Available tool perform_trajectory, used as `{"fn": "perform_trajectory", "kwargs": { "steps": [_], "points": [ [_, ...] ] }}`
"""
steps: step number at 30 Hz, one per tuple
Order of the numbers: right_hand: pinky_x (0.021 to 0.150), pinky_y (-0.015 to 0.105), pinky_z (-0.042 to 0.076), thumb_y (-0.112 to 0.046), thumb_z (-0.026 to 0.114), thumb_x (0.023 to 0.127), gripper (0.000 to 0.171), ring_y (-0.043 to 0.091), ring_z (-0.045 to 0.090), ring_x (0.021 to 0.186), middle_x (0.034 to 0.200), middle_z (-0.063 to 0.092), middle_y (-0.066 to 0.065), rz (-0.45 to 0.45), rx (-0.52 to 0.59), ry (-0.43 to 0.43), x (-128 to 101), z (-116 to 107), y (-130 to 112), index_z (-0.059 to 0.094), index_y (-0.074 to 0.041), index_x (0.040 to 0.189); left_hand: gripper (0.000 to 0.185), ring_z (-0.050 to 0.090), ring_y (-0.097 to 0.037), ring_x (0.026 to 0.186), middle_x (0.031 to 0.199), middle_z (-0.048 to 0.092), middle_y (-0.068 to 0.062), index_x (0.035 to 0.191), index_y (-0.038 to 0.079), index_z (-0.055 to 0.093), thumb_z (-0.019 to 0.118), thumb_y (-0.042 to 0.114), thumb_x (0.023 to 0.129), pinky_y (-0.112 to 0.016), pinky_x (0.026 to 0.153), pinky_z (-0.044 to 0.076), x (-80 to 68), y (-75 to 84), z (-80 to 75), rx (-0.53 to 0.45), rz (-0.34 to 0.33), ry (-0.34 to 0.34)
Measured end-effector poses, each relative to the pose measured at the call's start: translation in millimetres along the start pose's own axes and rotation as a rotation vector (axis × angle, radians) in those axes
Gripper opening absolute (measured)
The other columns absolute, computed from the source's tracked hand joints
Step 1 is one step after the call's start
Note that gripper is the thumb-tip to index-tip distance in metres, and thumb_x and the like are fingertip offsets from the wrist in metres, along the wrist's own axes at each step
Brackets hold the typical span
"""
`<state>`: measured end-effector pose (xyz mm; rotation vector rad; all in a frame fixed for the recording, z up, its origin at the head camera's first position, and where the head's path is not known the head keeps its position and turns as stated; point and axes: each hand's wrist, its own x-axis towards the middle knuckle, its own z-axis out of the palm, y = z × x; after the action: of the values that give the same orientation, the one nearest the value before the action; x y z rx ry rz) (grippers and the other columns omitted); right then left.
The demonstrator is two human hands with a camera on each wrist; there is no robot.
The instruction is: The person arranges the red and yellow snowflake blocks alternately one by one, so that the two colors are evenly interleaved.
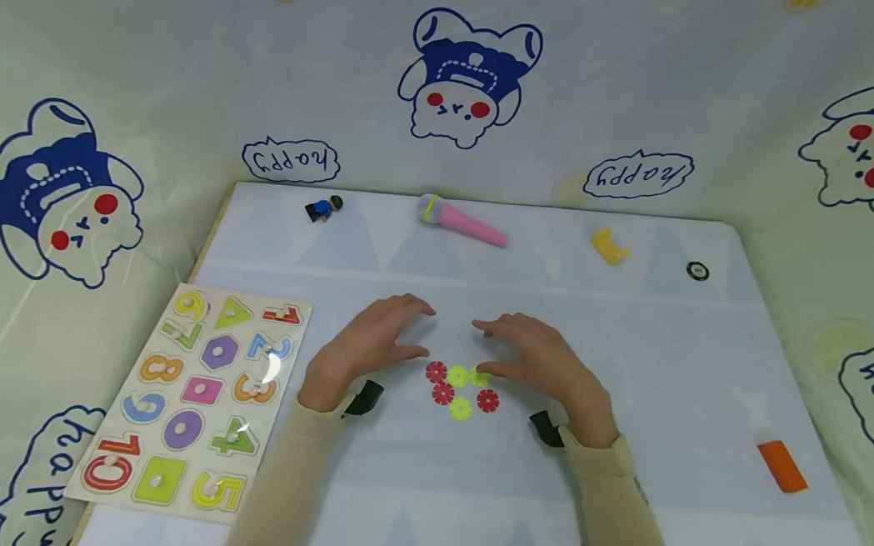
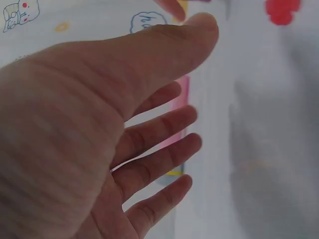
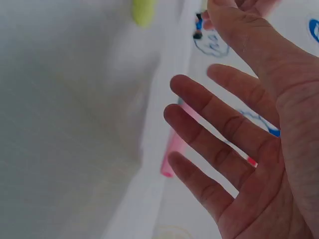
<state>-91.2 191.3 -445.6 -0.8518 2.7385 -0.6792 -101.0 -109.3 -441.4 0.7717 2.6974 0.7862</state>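
Observation:
My left hand hovers left of a small cluster of flat round pieces with scalloped edges, its fingers spread and nothing held. Facing it, my right hand is also spread and holds nothing; its thumb overlaps a yellow-green piece in the head view. Three red pieces, one of them a red disc, lie among three yellow-green ones, such as the lowest disc. Both wrist views show relaxed, separated fingers and bare palms.
On the left lies a number-and-shape puzzle board. Along the back are a small toy figure, a pink toy microphone, a yellow piece and a black round token. An orange block sits near the right edge.

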Motion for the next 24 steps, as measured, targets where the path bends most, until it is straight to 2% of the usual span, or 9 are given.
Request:
{"fn": "perform_trajectory", "kwargs": {
  "steps": [4, 7, 15, 20, 24],
  "points": [
    [0.086, 0.034, 0.058, -0.037, 0.093, 0.088, 0.056, 0.012, 0.062, 0.096, 0.1, 0.07, -0.006, -0.016, -0.039, -0.04, -3.3, 11.7, -6.4, 0.077, -0.015, 0.136, 0.058, 0.064, -0.028, 0.127, 0.136, 0.071, -0.007, 0.145, 0.01, 0.063, 0.088, 0.021, 0.094, -0.05, 0.116, 0.05, -6.4, -2.1, 8.5, -0.025, 0.017, -0.044],
    [0.082, 0.03, 0.055, -0.038, 0.094, 0.086, 0.05, 0.01, 0.058, 0.09, 0.096, 0.065, -0.007, -0.043, -0.072, -0.027, -4.6, 21.6, -9.3, 0.08, -0.015, 0.128, 0.06, 0.065, -0.026, 0.121, 0.128, 0.072, -0.006, 0.145, 0.011, 0.062, 0.089, 0.018, 0.093, -0.049, 0.113, 0.051, -6.6, -2.4, 14.6, -0.051, 0.048, -0.052],
    [0.085, 0.034, 0.051, -0.046, 0.095, 0.084, 0.047, 0.013, 0.056, 0.088, 0.098, 0.067, -0.005, -0.095, -0.199, 0.109, -5.1, 41.1, -23.0, 0.078, -0.017, 0.116, 0.052, 0.066, -0.023, 0.115, 0.123, 0.073, -0.004, 0.137, 0.011, 0.066, 0.09, 0.015, 0.091, -0.046, 0.109, 0.053, -4.3, 2.7, 26.4, 0.0, 0.12, -0.054],
    [0.091, 0.038, 0.052, -0.045, 0.095, 0.084, 0.043, 0.017, 0.061, 0.094, 0.1, 0.069, -0.004, -0.107, -0.244, 0.143, -6.6, 42.4, -27.5, 0.08, -0.018, 0.114, 0.047, 0.067, -0.021, 0.111, 0.119, 0.074, -0.002, 0.133, 0.011, 0.068, 0.09, 0.015, 0.092, -0.045, 0.107, 0.053, -6.3, 5.1, 27.4, 0.003, 0.141, -0.062],
    [0.095, 0.039, 0.053, -0.043, 0.095, 0.084, 0.039, 0.017, 0.062, 0.097, 0.1, 0.07, -0.005, -0.149, -0.258, 0.16, -6.9, 42.2, -26.5, 0.081, -0.019, 0.112, 0.041, 0.066, -0.019, 0.106, 0.111, 0.073, -0.001, 0.129, 0.011, 0.072, 0.089, 0.017, 0.092, -0.043, 0.105, 0.053, -6.5, 6.5, 25.7, 0.017, 0.144, -0.072]
  ]
}}
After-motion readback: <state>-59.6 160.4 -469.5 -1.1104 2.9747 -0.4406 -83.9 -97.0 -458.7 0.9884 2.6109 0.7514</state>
